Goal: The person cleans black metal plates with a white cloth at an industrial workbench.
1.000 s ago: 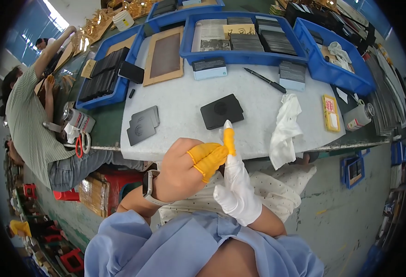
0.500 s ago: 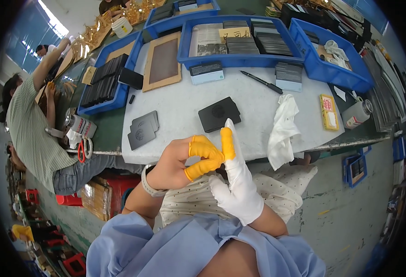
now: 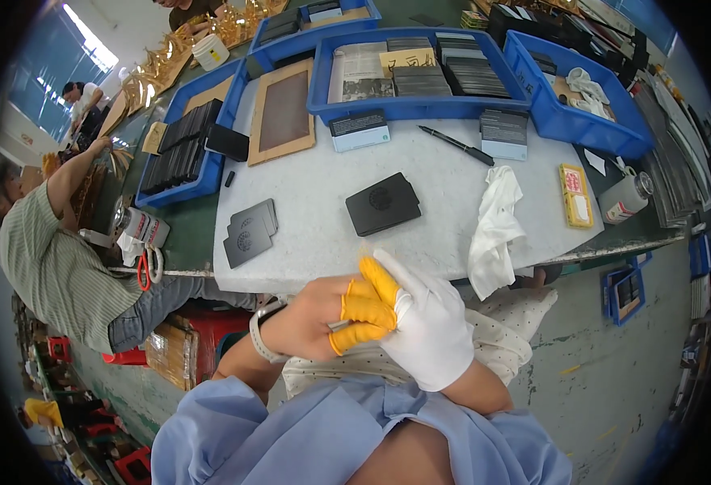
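Observation:
My left hand (image 3: 315,319), with yellow finger cots on its fingers, pinches the base of another yellow finger cot (image 3: 379,279) worn over a finger of my right hand. A white glove covers my right hand (image 3: 432,335), whose visible fingers stretch forward; some are hidden behind the others. Both hands meet above my lap at the table's near edge. Just beyond them lies a stack of black cards (image 3: 383,204) with a round dark emblem. Several fanned grey cards (image 3: 250,233) rest on the white sheet to the left.
Blue bins (image 3: 420,107) of dark cards line the back. A black marker (image 3: 456,144), crumpled white cloth (image 3: 497,230), yellow box (image 3: 575,196) and grey bottle (image 3: 626,198) lie rightward. Red-handled scissors (image 3: 144,271) sit by the left edge, near a co-worker in a striped shirt (image 3: 69,267).
Both hands have drawn back from the black cards toward my body. My right hand has turned, and its thumb no longer sticks out. The co-worker at left has shifted left.

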Motion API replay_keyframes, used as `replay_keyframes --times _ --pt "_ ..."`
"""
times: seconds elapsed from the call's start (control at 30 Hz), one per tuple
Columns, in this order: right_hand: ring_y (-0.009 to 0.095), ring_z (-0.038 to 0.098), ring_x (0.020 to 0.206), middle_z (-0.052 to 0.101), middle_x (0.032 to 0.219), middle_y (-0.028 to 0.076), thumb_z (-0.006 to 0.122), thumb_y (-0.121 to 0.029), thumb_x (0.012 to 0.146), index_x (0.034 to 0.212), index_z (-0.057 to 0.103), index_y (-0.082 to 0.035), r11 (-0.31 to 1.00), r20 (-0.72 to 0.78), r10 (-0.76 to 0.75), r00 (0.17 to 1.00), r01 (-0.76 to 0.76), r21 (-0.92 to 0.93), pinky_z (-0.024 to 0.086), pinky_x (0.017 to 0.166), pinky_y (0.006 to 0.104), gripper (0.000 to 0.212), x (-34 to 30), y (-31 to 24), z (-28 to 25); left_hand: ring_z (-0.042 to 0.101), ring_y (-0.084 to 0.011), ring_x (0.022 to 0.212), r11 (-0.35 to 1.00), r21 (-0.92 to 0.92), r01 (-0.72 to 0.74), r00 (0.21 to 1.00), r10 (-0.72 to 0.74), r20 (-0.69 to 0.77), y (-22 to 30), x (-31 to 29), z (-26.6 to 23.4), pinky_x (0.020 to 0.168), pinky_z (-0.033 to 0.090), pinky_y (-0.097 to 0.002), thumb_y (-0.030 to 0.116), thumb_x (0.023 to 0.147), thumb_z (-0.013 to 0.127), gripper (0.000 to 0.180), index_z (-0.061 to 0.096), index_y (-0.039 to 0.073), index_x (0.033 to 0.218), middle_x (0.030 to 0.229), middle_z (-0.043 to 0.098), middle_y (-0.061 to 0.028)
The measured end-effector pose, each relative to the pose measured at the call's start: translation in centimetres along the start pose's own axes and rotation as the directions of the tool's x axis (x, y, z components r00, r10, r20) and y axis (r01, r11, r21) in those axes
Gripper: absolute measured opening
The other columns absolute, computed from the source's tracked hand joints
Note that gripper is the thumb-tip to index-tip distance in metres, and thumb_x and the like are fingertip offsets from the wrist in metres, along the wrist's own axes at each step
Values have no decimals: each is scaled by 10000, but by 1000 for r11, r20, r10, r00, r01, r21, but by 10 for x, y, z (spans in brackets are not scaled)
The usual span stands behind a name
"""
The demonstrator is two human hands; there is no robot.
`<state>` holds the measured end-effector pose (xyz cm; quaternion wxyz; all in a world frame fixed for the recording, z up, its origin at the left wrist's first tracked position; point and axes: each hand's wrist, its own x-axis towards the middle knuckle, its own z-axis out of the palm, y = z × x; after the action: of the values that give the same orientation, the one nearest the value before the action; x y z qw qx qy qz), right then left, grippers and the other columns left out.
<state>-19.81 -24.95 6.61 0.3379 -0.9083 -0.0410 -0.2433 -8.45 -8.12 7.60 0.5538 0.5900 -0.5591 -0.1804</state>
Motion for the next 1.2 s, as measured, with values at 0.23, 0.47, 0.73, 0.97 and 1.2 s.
replay_keyframes --times 0.23,0.47,0.73,0.97,1.2 --pt "273 702 699 745 837 116 780 -109 831 782 710 -16 954 223 81 971 -141 266 540 633 406 126 -3 12 -10 696 -258 807 957 285 58 998 -64 10 34 16 -11 685 564 -322 81 838 825 215 788 60 1049 1021 722 -91" --pt "264 640 590 690 737 239 525 -585 1047 711 629 -8 -498 184 -362 914 -356 791 495 526 328 676 -24 31 14 712 -229 886 979 -40 198 979 -200 -39 18 17 2 735 551 -314 47 825 855 214 784 32 1026 1012 752 -113" --pt "308 683 640 694 786 275 287 -796 1000 773 644 16 -516 275 -299 914 -397 759 523 543 348 916 -29 34 21 708 -250 894 988 122 91 993 -80 -87 21 11 10 763 570 -339 61 846 839 228 775 30 1063 1018 745 -120" --pt "318 736 726 741 877 251 319 -767 1012 966 700 77 -186 475 -80 877 -481 857 569 595 325 927 -30 41 14 653 -273 819 775 631 39 999 -7 -54 30 11 16 716 548 -353 85 801 833 250 753 51 1035 992 711 -88" --pt "303 750 725 755 864 238 543 -484 1062 1095 704 99 -104 517 -315 796 -570 815 589 598 342 605 -40 63 23 598 -338 853 833 551 44 993 -97 68 13 11 19 748 534 -420 66 794 779 306 670 -11 1069 1029 655 -147"
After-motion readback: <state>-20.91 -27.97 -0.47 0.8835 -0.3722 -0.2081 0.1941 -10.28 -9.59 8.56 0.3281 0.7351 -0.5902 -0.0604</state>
